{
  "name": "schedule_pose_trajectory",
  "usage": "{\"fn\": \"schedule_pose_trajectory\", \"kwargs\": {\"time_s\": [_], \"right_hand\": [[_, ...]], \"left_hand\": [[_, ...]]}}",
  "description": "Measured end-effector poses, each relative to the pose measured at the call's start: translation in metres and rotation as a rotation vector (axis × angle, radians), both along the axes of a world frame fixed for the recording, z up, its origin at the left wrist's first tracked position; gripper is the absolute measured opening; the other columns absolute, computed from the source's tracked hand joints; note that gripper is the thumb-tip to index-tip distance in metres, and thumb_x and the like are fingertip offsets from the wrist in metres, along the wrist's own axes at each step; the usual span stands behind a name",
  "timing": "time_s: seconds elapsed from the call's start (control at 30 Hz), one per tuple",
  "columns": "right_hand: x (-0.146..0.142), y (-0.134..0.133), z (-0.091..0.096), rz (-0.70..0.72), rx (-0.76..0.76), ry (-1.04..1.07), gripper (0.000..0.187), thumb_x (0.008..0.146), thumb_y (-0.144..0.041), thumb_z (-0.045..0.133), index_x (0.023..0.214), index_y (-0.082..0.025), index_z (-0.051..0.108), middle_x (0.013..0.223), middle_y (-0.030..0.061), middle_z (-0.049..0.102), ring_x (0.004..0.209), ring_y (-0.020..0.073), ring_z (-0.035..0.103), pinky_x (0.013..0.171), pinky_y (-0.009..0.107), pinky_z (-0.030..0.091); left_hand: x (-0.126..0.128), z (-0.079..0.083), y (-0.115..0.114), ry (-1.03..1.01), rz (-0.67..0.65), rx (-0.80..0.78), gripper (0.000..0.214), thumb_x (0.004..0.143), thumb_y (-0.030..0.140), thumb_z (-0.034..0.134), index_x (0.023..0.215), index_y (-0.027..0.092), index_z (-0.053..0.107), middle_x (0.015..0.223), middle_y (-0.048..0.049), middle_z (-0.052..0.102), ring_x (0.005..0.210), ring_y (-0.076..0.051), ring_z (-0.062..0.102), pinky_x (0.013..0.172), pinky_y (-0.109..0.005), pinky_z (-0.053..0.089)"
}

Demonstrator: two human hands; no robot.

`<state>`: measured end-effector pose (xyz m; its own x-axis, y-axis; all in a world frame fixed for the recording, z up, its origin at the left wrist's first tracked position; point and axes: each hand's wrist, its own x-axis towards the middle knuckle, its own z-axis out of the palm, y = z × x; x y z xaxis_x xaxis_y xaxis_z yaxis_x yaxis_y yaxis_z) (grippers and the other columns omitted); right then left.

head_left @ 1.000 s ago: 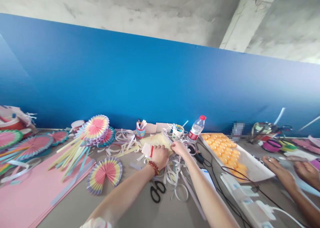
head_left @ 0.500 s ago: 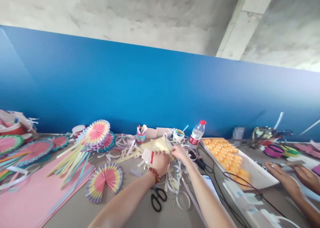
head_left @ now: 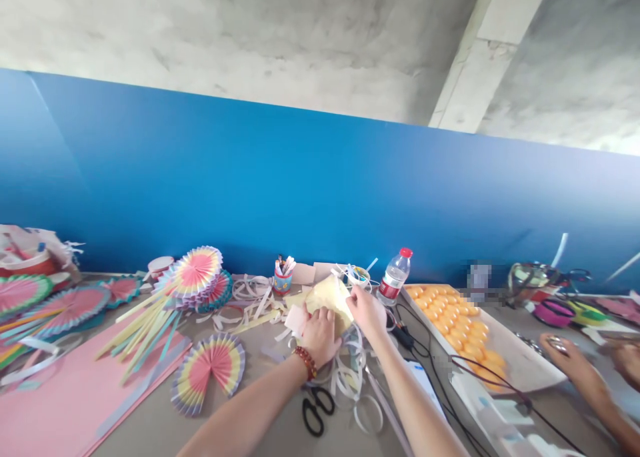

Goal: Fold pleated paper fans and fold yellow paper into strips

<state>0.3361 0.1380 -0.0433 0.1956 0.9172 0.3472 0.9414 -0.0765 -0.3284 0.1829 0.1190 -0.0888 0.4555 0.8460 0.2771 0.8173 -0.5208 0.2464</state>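
A pale yellow sheet [head_left: 325, 293], which looks like paper or thin film, lies among the cut strips in front of me. My left hand [head_left: 319, 337], with a beaded bracelet at the wrist, rests on its near part, fingers spread and flat. My right hand [head_left: 366, 312] is closed in a pinch at the sheet's right edge; its fingertips are partly hidden. A small pale pink paper piece [head_left: 296, 319] sits just left of my left hand. Closer to me, black-handled scissors [head_left: 319, 410] lie with blades hidden under my left wrist and the strips.
White paper strips [head_left: 349, 377] curl around my hands. Pleated paper fans [head_left: 210, 370] and pink sheets [head_left: 55, 397] lie left. Behind stand a pen cup [head_left: 283, 280] and water bottle [head_left: 394, 278]. Rightward are cables, a tray [head_left: 520, 367] of orange balls, a power strip and another person's hands [head_left: 570, 357].
My right hand has moved slightly right along with the sheet's edge. My left hand's fingers have spread, and a red bit beside them is out of sight. The view has tilted slightly up.
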Motion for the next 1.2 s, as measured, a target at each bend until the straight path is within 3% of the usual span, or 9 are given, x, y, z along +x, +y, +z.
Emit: {"fn": "schedule_pose_trajectory", "kwargs": {"time_s": [0.13,0.4,0.57,0.8,0.83,0.9,1.0,1.07,1.2], "right_hand": [[0.011,0.006,0.014,-0.021,0.152,0.145,0.010,0.083,-0.024,0.052,0.075,-0.022,0.055,0.070,0.0027,0.062,0.067,0.0194,0.056,0.056,0.026,0.027],[0.023,0.007,0.059,0.133,0.484,0.556,0.021,0.077,-0.043,0.053,0.072,-0.022,0.053,0.072,0.0013,0.060,0.069,0.0183,0.056,0.067,0.028,0.042],[0.019,-0.007,0.073,0.120,0.624,0.886,0.028,0.079,-0.049,0.053,0.081,-0.022,0.048,0.076,-0.0003,0.060,0.069,0.0169,0.059,0.063,0.028,0.046],[-0.043,-0.125,0.018,0.274,0.264,1.308,0.026,0.077,-0.042,0.070,0.076,-0.024,0.051,0.067,-0.0032,0.058,0.055,0.0146,0.056,0.049,0.025,0.046],[-0.056,-0.147,0.006,0.305,0.134,1.311,0.027,0.078,-0.041,0.071,0.072,-0.024,0.051,0.060,-0.0049,0.052,0.050,0.0128,0.051,0.045,0.023,0.043],[-0.080,-0.185,-0.015,0.344,-0.031,1.241,0.028,0.085,-0.041,0.066,0.069,-0.023,0.052,0.057,-0.0045,0.050,0.049,0.0119,0.049,0.045,0.021,0.042],[-0.097,-0.220,-0.040,0.557,-0.179,0.998,0.025,0.091,-0.039,0.059,0.072,-0.022,0.057,0.065,0.0002,0.060,0.058,0.0155,0.059,0.052,0.023,0.050],[-0.095,-0.227,-0.052,0.651,-0.100,0.752,0.011,0.092,-0.030,0.056,0.092,-0.023,0.064,0.089,0.0067,0.069,0.084,0.0226,0.068,0.073,0.030,0.056],[-0.078,-0.222,-0.066,0.612,0.207,0.365,0.039,0.089,-0.016,0.051,0.127,-0.024,0.055,0.122,0.0138,0.063,0.114,0.0298,0.061,0.090,0.042,0.055]], "left_hand": [[0.000,-0.001,-0.001,-0.001,0.002,-0.018,0.048,0.081,0.043,0.063,0.118,0.014,0.055,0.109,-0.0139,0.063,0.105,-0.032,0.060,0.114,-0.064,0.011],[-0.003,0.005,-0.003,-0.090,-0.042,-0.078,0.041,0.084,0.043,0.061,0.111,0.013,0.062,0.108,-0.0178,0.067,0.109,-0.036,0.059,0.114,-0.066,0.009],[-0.033,0.025,-0.002,-0.265,-0.153,-0.169,0.021,0.090,0.028,0.051,0.092,0.020,0.070,0.106,-0.0140,0.069,0.110,-0.032,0.058,0.110,-0.050,0.032],[-0.136,0.036,-0.027,-0.593,-0.126,-0.559,0.061,0.103,0.038,0.003,0.129,0.016,0.053,0.111,-0.0113,0.070,0.095,-0.021,0.068,0.079,-0.034,0.055],[-0.149,0.035,-0.036,-0.642,-0.121,-0.642,0.058,0.103,0.042,0.008,0.131,0.017,0.052,0.107,-0.0108,0.071,0.092,-0.020,0.069,0.076,-0.033,0.056],[-0.170,0.030,-0.054,-0.892,-0.118,-0.973,0.051,0.095,0.049,0.047,0.139,0.022,0.045,0.110,-0.0094,0.069,0.093,-0.023,0.069,0.075,-0.034,0.056],[-0.193,0.020,-0.076,-1.070,-0.076,-1.174,0.073,0.077,0.035,0.076,0.140,0.027,0.042,0.120,-0.0073,0.066,0.104,-0.024,0.066,0.083,-0.033,0.055],[-0.203,0.015,-0.084,-1.058,-0.147,-1.267,0.073,0.075,0.031,0.078,0.140,0.025,0.044,0.124,-0.0084,0.065,0.111,-0.025,0.063,0.090,-0.035,0.052],[-0.213,0.008,-0.087,-0.907,-0.273,-1.304,0.067,0.080,0.031,0.073,0.140,0.021,0.045,0.120,-0.0097,0.067,0.109,-0.026,0.064,0.091,-0.037,0.052]]}}
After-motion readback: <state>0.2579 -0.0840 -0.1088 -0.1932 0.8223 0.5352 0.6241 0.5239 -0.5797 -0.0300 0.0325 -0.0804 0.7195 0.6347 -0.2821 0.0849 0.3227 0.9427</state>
